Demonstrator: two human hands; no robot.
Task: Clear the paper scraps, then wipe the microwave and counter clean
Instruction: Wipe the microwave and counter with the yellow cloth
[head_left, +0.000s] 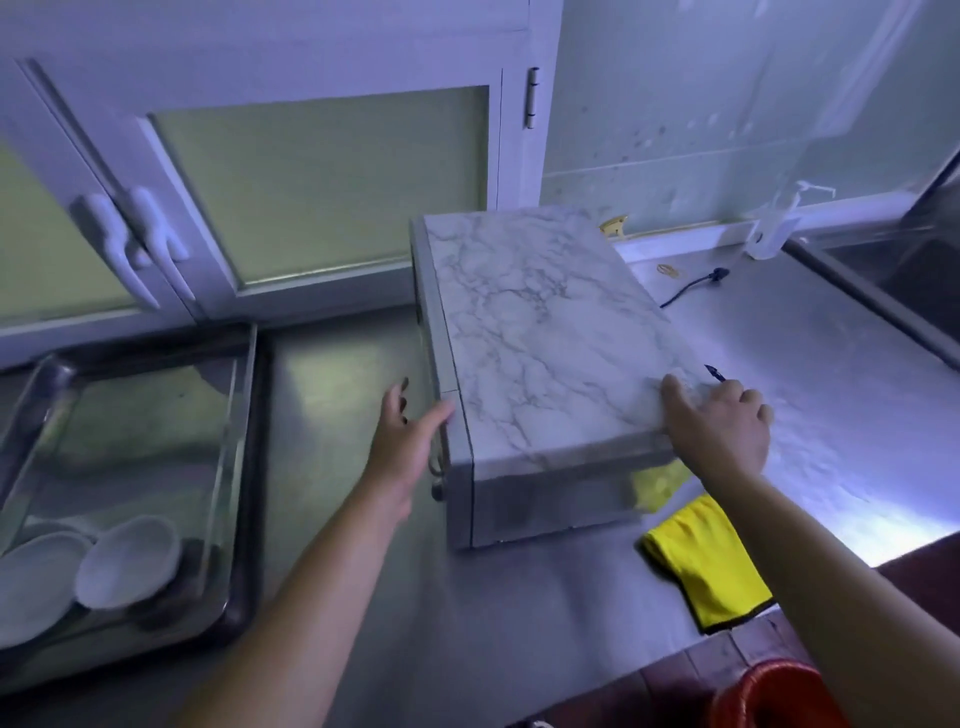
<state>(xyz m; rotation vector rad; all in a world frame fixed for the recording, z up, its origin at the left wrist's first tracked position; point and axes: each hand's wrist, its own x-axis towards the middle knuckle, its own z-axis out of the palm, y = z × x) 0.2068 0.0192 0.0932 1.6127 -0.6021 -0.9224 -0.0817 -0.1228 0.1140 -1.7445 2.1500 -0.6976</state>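
Head camera: a person's two bare hands bracketed a marble-patterned microwave (540, 332) standing on a steel counter (519, 613). The left hand (408, 441), at nine o'clock of the appliance, lay with straight, relaxed fingers against its front edge by the door handle, grasping nothing. The right hand (719, 423), at four o'clock on the top panel, pressed down near the corner with fingers partly bent; whether it held anything, the view did not show. A yellow cloth (706, 561) lay on the counter at five o'clock of the microwave, one end tucked beneath it. A dish rack tray (249, 467) with white bowls (127, 561) sat well apart at nine o'clock. A black power cord (693, 286) trailed at one o'clock. No paper scraps could be made out.
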